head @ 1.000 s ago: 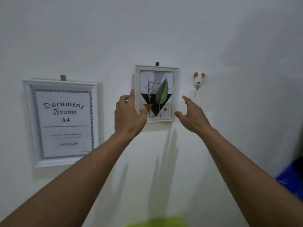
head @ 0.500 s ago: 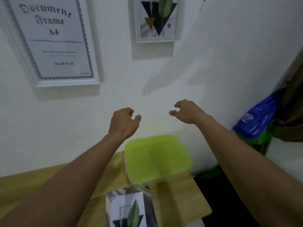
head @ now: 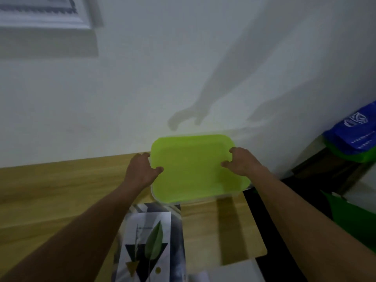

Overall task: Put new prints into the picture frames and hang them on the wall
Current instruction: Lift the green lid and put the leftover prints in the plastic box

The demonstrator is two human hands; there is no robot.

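Left hand and right hand have dropped to the green lid

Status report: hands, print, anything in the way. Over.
Gripping the green lid: left hand one side, right hand the other. Flat on the table in front of it: leaf print, untouched. Nothing over the lid.

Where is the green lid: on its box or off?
On. The green lid sits flat over the clear box, whose rim shows beneath its front edge; left hand and right hand grip its sides.
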